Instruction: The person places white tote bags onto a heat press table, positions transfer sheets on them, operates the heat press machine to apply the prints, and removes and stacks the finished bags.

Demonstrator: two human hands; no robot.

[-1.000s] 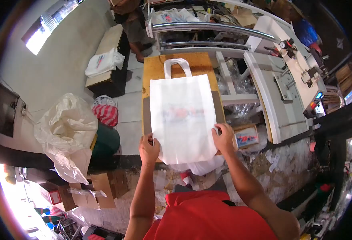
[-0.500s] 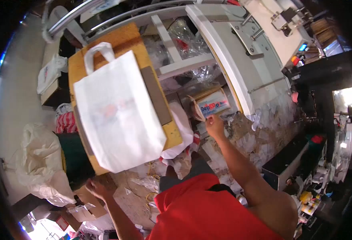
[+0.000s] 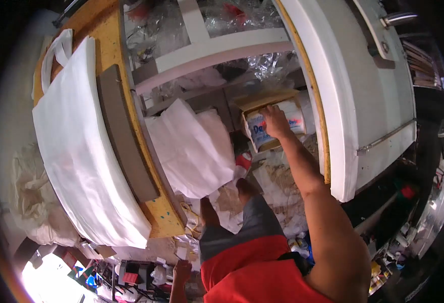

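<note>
My right hand (image 3: 276, 122) reaches into an open cardboard box (image 3: 268, 100) under the bench, its fingers closed on the top of a white printed bag (image 3: 295, 120) with blue and red lettering. How many layers it grips I cannot tell. Low in the view, my left hand (image 3: 182, 271) hangs beside my leg with its fingers curled in; nothing shows in it. A stack of white cloth bags (image 3: 88, 151) with handles lies on the wooden board at the left.
More white cloth bags (image 3: 194, 146) are piled low, between the board (image 3: 164, 219) and the box. White frame bars (image 3: 222, 49) cross above the box, with clear plastic behind. A white bench edge (image 3: 328, 101) stands close to my right arm. Scraps litter the floor (image 3: 277, 177).
My view has moved closer to the box. My right hand has gone from beside the box's front to the printed bag inside it. My left hand has come nearer my leg.
</note>
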